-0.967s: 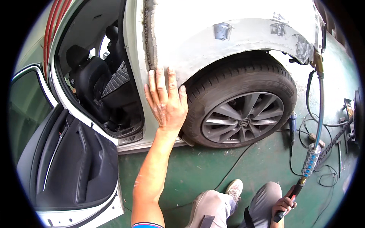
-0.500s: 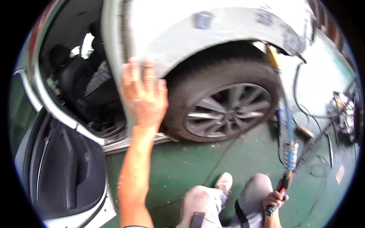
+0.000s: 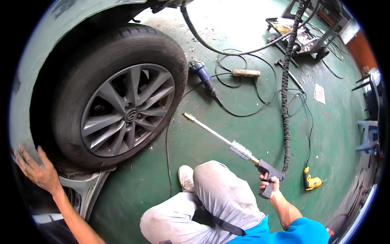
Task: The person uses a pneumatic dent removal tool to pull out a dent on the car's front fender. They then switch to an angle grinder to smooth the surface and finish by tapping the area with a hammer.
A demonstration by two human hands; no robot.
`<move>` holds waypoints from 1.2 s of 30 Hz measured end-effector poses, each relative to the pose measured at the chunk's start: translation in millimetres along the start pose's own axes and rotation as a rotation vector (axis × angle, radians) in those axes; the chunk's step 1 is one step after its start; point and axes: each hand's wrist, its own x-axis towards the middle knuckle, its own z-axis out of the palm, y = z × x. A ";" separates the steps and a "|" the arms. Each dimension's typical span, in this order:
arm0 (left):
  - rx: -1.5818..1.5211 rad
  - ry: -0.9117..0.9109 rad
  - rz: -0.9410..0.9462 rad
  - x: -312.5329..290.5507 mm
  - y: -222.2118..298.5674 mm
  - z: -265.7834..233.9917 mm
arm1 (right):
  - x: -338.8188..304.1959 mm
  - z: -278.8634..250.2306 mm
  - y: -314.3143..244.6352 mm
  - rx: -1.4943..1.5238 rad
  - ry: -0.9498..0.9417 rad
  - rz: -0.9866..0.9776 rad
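My left hand [image 3: 35, 168] lies flat with fingers spread on the pale car body panel [image 3: 22, 101] beside the wheel arch, at the far left. My right hand [image 3: 269, 184] is closed around the grey pistol grip of a long metal dent-pulling gun [image 3: 227, 142]. Its brass tip points up and left toward the car's tyre [image 3: 162, 49] but stays apart from it. A thick black sheathed cable [image 3: 286, 89] rises from the gun's grip to the top of the view. The tyre carries a grey spoked alloy wheel [image 3: 128, 110]. My bent knees in grey trousers [image 3: 219, 195] fill the lower middle.
On the green floor lie a blue power tool [image 3: 202, 74], a wooden block [image 3: 245, 73], loose black cables [image 3: 243, 105] and a small yellow tool [image 3: 312, 183]. A wheeled equipment cart [image 3: 298, 34] stands at the top right. Stools and furniture [image 3: 369, 134] line the right edge.
My view has swung right and down: the open car door has left the view and more floor shows. My left hand dropped lower on the panel. The gun now points toward the tyre.
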 end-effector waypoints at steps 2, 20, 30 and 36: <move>0.005 -0.007 -0.005 2.8 1.7 0.7 | 12.4 -16.3 2.5 -0.020 0.010 -0.017; -0.168 0.139 -0.067 0.6 18.7 13.9 | 281.8 171.3 -81.8 -2.245 0.231 -0.942; -0.138 0.153 -0.084 3.7 21.2 17.5 | 495.4 288.0 -57.3 -2.247 0.557 -1.088; -0.174 0.059 -0.037 -6.0 10.0 12.7 | 426.7 322.5 8.2 -2.003 0.412 -0.746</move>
